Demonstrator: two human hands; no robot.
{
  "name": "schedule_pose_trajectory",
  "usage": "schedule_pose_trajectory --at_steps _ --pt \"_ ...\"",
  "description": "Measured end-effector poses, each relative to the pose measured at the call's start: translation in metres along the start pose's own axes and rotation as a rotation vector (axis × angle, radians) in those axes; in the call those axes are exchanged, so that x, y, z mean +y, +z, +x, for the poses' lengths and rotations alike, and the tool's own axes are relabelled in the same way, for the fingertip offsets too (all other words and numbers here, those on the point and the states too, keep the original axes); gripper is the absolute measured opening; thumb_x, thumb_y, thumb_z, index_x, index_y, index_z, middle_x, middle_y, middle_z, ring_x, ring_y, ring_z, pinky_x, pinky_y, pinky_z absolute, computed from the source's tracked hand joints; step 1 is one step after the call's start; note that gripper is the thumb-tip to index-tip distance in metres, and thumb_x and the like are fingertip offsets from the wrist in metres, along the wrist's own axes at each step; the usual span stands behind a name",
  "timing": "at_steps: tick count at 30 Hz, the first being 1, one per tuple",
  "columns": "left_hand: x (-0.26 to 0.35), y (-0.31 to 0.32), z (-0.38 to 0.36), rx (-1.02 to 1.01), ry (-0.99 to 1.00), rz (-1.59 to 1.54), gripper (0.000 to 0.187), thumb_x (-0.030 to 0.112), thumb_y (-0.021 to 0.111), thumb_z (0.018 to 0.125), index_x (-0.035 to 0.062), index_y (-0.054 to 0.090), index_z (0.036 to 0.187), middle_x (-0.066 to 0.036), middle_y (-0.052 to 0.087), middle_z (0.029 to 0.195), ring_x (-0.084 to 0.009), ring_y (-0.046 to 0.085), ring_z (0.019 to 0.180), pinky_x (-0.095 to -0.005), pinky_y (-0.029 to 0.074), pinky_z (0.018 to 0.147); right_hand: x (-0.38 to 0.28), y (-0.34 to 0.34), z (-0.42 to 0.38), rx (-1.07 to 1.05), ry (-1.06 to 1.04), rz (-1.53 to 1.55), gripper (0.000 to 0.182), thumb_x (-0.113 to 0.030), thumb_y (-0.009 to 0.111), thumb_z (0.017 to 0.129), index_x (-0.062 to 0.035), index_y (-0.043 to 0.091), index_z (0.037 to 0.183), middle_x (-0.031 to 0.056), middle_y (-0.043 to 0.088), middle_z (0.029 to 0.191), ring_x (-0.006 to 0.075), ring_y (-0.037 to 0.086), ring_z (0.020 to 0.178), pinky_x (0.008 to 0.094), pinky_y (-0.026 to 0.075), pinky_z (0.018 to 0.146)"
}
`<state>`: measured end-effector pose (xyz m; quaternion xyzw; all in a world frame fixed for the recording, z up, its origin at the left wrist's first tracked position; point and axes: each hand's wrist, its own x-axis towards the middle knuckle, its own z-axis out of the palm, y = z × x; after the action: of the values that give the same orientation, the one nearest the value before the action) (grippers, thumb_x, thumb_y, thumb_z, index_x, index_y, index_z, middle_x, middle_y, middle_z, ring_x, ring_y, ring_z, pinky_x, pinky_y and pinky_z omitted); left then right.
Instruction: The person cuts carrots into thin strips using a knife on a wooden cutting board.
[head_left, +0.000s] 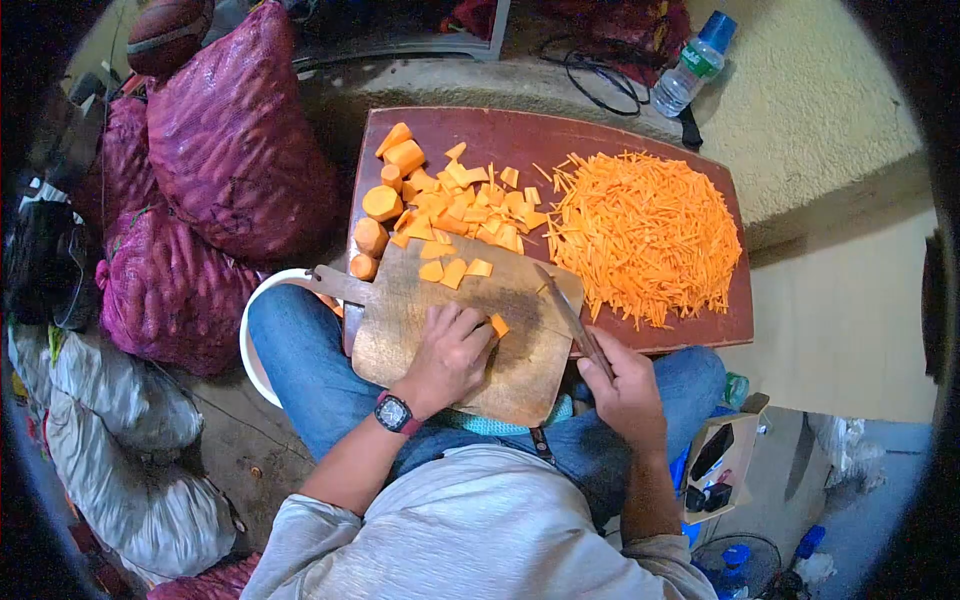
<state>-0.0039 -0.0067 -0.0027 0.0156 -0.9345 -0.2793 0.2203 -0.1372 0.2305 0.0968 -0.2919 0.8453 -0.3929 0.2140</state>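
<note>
My left hand (pixel 447 355), with a watch on its wrist, is closed over a small orange carrot piece (pixel 499 325) on the wooden cutting board (pixel 400 335). My fingers hide most of whatever lies under them. In my right hand (pixel 628 385) is a knife (pixel 572 315), its blade slanting up and left over the board's right edge. A few loose carrot slices (pixel 453 273) lie on the board's far part. Behind them sit a heap of flat carrot slices (pixel 470 205) and several thick carrot chunks (pixel 382 203). A large mound of carrot matchsticks (pixel 650 240) lies to the right.
The board overlaps a red-brown tabletop (pixel 530 130) in front of my lap. Mesh sacks (pixel 235 140) stand at left, above white sacks (pixel 130 450). A white tub rim (pixel 255 350) shows beside my left knee. A water bottle (pixel 690 70) is at the upper right.
</note>
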Motion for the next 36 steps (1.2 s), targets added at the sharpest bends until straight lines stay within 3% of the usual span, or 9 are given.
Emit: schedule_pose_trajectory --at_steps 3,7,13,17,18,21,30,33,36 --pt "-0.001 -0.002 0.000 -0.009 0.021 0.022 0.026 0.008 0.080 0.083 0.0047 0.074 0.108 -0.011 0.066 0.110 -0.0337 0.059 0.105 -0.0480 0.045 0.092 -0.001 0.010 -0.007 -0.002 -0.031 -0.045 0.042 -0.009 0.070 0.100 0.0068 0.066 0.138 0.0253 0.077 0.120 0.0303 0.078 0.111 0.0384 0.057 0.099" --pt "0.000 0.001 0.001 -0.026 0.007 0.007 0.030 0.009 0.080 0.082 0.0052 0.074 0.110 -0.011 0.066 0.113 -0.0339 0.059 0.105 -0.0480 0.046 0.092 0.003 0.011 -0.011 -0.057 -0.031 0.004 0.045 -0.010 0.071 0.099 0.0062 0.065 0.141 0.0261 0.077 0.124 0.0300 0.076 0.116 0.0392 0.056 0.102" --pt "-0.001 0.001 0.003 -0.007 0.013 0.009 0.030 0.007 0.080 0.080 0.0058 0.075 0.109 -0.010 0.067 0.114 -0.0336 0.060 0.106 -0.0470 0.046 0.091 0.047 -0.031 0.021 0.249 0.111 0.088 0.042 -0.010 0.068 0.102 0.0056 0.066 0.140 0.0115 0.079 0.107 0.0125 0.071 0.096 0.0334 0.058 0.088" --pt "-0.001 0.002 0.003 0.000 0.003 -0.008 0.031 0.006 0.080 0.079 0.0063 0.075 0.109 -0.010 0.067 0.114 -0.0338 0.060 0.106 -0.0469 0.046 0.091 0.030 -0.031 0.021 0.261 -0.053 -0.134 0.042 -0.011 0.071 0.102 0.0060 0.067 0.140 0.0200 0.079 0.107 0.0224 0.077 0.097 0.0350 0.059 0.089" --pt "0.000 0.001 0.003 -0.002 0.007 -0.011 0.031 0.006 0.080 0.079 0.0063 0.075 0.109 -0.010 0.067 0.114 -0.0338 0.060 0.106 -0.0469 0.046 0.091 0.048 -0.024 0.022 0.242 -0.195 -0.264 0.044 -0.012 0.072 0.100 0.0039 0.066 0.141 0.0259 0.077 0.113 0.0355 0.078 0.103 0.0412 0.061 0.090" --pt "0.001 0.000 0.004 -0.026 -0.011 -0.011 0.031 0.005 0.081 0.079 0.0065 0.075 0.109 -0.010 0.067 0.115 -0.0340 0.060 0.106 -0.0469 0.046 0.091 0.044 -0.008 0.020 0.147 -0.387 -0.445 0.044 -0.012 0.073 0.098 0.0008 0.064 0.140 0.0267 0.075 0.114 0.0416 0.075 0.105 0.0502 0.061 0.087" --pt "0.002 -0.001 0.007 -0.006 -0.016 -0.045 0.025 0.006 0.081 0.083 0.0048 0.075 0.108 -0.011 0.067 0.115 -0.0349 0.060 0.106 -0.0475 0.045 0.091 0.030 -0.005 -0.028 -0.027 -0.259 -0.579 0.052 -0.011 0.078 0.091 -0.0024 0.065 0.142 0.0199 0.075 0.107 0.0406 0.072 0.097 0.0502 0.059 0.080" --pt "0.004 -0.003 0.005 -0.007 -0.016 -0.036 0.023 0.007 0.081 0.086 0.0047 0.075 0.108 -0.011 0.067 0.115 -0.0350 0.059 0.105 -0.0473 0.045 0.090 0.036 -0.003 -0.022 0.148 -0.382 -0.339 0.050 -0.009 0.075 0.096 -0.0011 0.065 0.144 0.0152 0.076 0.099 0.0338 0.074 0.082 0.0453 0.059 0.073" --pt "0.002 0.000 0.007 0.016 -0.005 -0.017 0.016 0.010 0.079 0.087 0.0065 0.074 0.102 -0.008 0.066 0.111 -0.0323 0.059 0.106 -0.0469 0.044 0.089 0.038 0.003 0.003 0.079 0.095 0.334 0.041 -0.015 0.069 0.106 0.0009 0.064 0.144 0.0027 0.072 0.090 0.0100 0.066 0.063 0.0276 0.053 0.054"
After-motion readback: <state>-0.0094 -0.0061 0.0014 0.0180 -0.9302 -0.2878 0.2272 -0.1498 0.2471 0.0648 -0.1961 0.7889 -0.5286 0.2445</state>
